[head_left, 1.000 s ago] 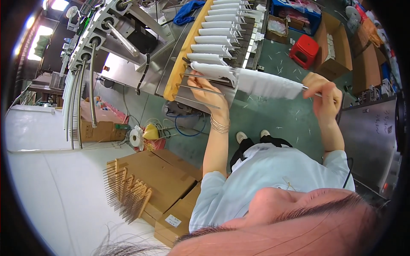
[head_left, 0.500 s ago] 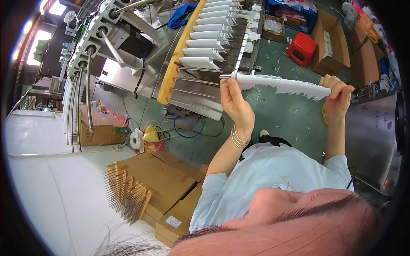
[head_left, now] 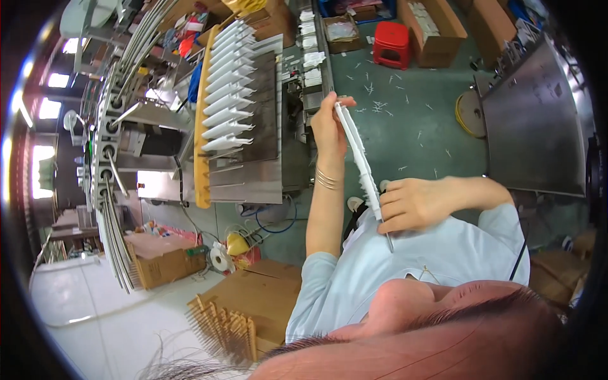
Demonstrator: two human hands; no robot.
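A long, narrow white strip (head_left: 358, 152) with ragged edges runs slantwise in front of my chest, seemingly on a thin metal rod. At its far end, my left hand (head_left: 329, 130) grips it with fingers and thumb closed. My right hand (head_left: 411, 204) is closed around the near end, close to my shirt, and the metal rod tip (head_left: 391, 243) sticks out below it. To the left, a yellow bar (head_left: 202, 120) carries a row of metal rods. Several of them bear similar white pieces (head_left: 227, 114); the nearest rods (head_left: 231, 170) are bare.
A machine frame with metal tubes (head_left: 114, 234) stands at left. Cardboard boxes (head_left: 269, 294) and a spiky wooden rack (head_left: 221, 326) are near left. A red stool (head_left: 391, 45) stands far off, a steel cabinet (head_left: 538, 120) at right. White scraps (head_left: 378, 106) litter the green floor.
The strip has swung from nearly level to steeply slanted. My right hand has come in from the right to my chest; my left hand still holds the other end. The view has shifted.
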